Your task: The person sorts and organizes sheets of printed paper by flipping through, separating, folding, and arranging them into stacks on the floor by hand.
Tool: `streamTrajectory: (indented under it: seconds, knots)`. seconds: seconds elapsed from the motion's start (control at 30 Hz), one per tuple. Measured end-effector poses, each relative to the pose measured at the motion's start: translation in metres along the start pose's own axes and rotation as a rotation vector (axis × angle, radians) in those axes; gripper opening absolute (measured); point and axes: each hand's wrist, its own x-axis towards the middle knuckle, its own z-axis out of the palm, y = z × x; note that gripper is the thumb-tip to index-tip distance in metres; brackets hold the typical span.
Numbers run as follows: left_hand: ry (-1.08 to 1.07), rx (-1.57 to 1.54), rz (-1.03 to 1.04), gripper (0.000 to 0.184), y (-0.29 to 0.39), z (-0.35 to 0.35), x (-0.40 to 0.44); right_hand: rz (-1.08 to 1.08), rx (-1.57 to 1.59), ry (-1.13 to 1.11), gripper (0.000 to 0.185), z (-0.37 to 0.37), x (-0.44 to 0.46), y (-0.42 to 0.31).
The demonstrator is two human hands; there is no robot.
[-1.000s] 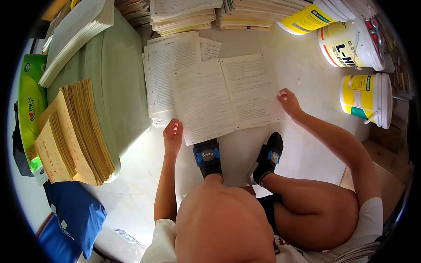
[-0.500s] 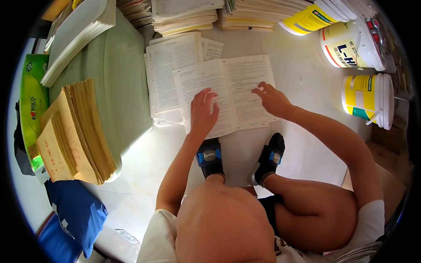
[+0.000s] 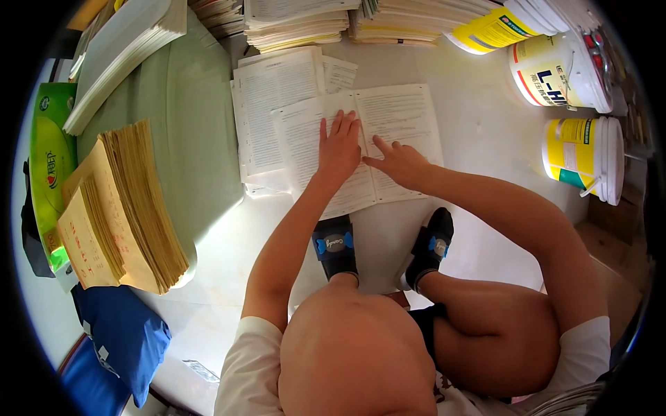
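Observation:
An open booklet of printed pages point(image 3: 409, 114) lies on the floor in front of my feet. My left hand point(image 3: 340, 145) rests flat on its left page near the fold, fingers stretched toward the top. Just right of the fold, my right hand point(image 3: 399, 163) is over the right page, its thumb and index finger apart and pointing left. Nothing shows in either hand. More printed sheets point(image 3: 270, 125) lie to the left, partly under the booklet.
Tall paper stacks point(image 3: 295, 28) stand along the back. On the right are white-and-yellow buckets point(image 3: 572, 152). At left, brown envelopes point(image 3: 104, 229) lean by a pale green rounded surface point(image 3: 201, 125), with a blue bag point(image 3: 125, 333) below. My slippered foot point(image 3: 335, 246) is close to the booklet.
My left hand has moved up and right toward the fold and flattened on the page. The right hand has moved left and down, from the right page's middle to beside the fold.

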Motion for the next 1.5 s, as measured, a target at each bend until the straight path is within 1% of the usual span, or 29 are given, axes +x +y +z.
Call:
streamTrajectory:
  seconds: [0.1,0.17,0.2,0.27,0.3,0.37,0.57,0.6,0.67,0.8,0.87,0.9,0.97,1.0,1.07,1.1,1.17,1.2,1.27,1.3,1.37,1.4,1.47,1.5]
  knots:
    - [0.018,0.006,0.031,0.057,-0.004,0.003,-0.006,0.034,0.034,-0.003,0.05,0.005,0.006,-0.008]
    - [0.033,0.006,0.044,0.061,-0.004,0.002,-0.008,0.066,0.037,0.025,0.057,0.005,0.012,-0.012]
    - [0.033,0.005,0.043,0.061,-0.004,0.002,-0.009,0.067,0.036,0.024,0.057,0.004,0.013,-0.013]
    - [0.035,-0.062,0.028,0.063,-0.005,0.001,-0.01,0.141,0.1,-0.03,0.051,0.003,0.018,-0.012]
    - [0.034,-0.061,0.027,0.063,-0.005,0.0,-0.011,0.14,0.101,-0.029,0.051,0.002,0.019,-0.013]
    - [0.013,-0.071,0.024,0.065,-0.005,0.0,-0.011,0.23,0.131,0.013,0.04,0.004,0.02,-0.012]
    - [0.018,-0.039,0.043,0.066,-0.007,0.004,-0.012,0.298,0.099,0.023,0.031,0.008,0.022,-0.003]
    - [0.017,-0.04,0.042,0.066,-0.007,0.003,-0.012,0.299,0.1,0.023,0.031,0.01,0.023,0.001]
    - [0.029,-0.02,0.053,0.065,-0.007,0.003,-0.012,0.292,0.002,0.002,0.028,0.014,0.024,0.009]
    - [0.007,-0.037,0.043,0.064,-0.004,-0.002,-0.012,0.293,0.005,-0.007,0.025,0.011,0.023,0.027]
    - [-0.001,-0.019,0.041,0.064,-0.002,-0.004,-0.013,0.292,0.134,0.084,0.021,0.006,0.023,0.041]
    - [0.002,-0.019,0.038,0.064,-0.001,-0.004,-0.013,0.289,0.131,0.084,0.021,0.004,0.023,0.047]
    - [-0.033,0.054,0.021,0.063,0.0,-0.005,-0.013,0.318,0.25,0.217,0.021,-0.007,0.022,0.049]
    - [-0.034,0.054,0.022,0.063,0.001,-0.006,-0.015,0.319,0.251,0.216,0.021,-0.012,0.017,0.049]
    - [-0.064,0.127,0.01,0.061,0.004,-0.011,-0.015,0.386,0.33,0.281,0.021,-0.045,0.004,0.041]
    - [-0.065,0.126,0.011,0.061,0.004,-0.011,-0.015,0.387,0.331,0.28,0.021,-0.055,-0.001,0.045]
    - [-0.066,0.161,0.018,0.057,0.003,-0.011,-0.016,0.539,0.302,0.349,0.017,-0.068,-0.014,0.063]
    - [-0.064,0.162,0.018,0.057,0.003,-0.012,-0.016,0.538,0.301,0.35,0.017,-0.075,-0.019,0.073]
    - [-0.038,0.236,0.121,0.053,0.001,-0.007,-0.015,0.632,0.364,0.442,0.022,-0.081,-0.033,0.102]
    - [-0.034,0.234,0.122,0.053,0.0,-0.003,-0.015,0.633,0.36,0.443,0.022,-0.08,-0.039,0.117]
    - [-0.042,0.253,0.169,0.05,-0.003,0.004,-0.018,0.675,0.421,0.619,0.039,-0.076,-0.051,0.144]
    - [-0.044,0.252,0.171,0.05,-0.004,0.005,-0.018,0.677,0.421,0.618,0.039,-0.076,-0.057,0.156]
    - [-0.054,0.212,0.152,0.05,-0.002,-0.002,-0.016,0.763,0.527,0.542,0.057,-0.082,-0.066,0.174]
    - [-0.056,0.213,0.154,0.05,0.001,-0.004,-0.012,0.757,0.505,0.478,0.054,-0.077,-0.067,0.189]
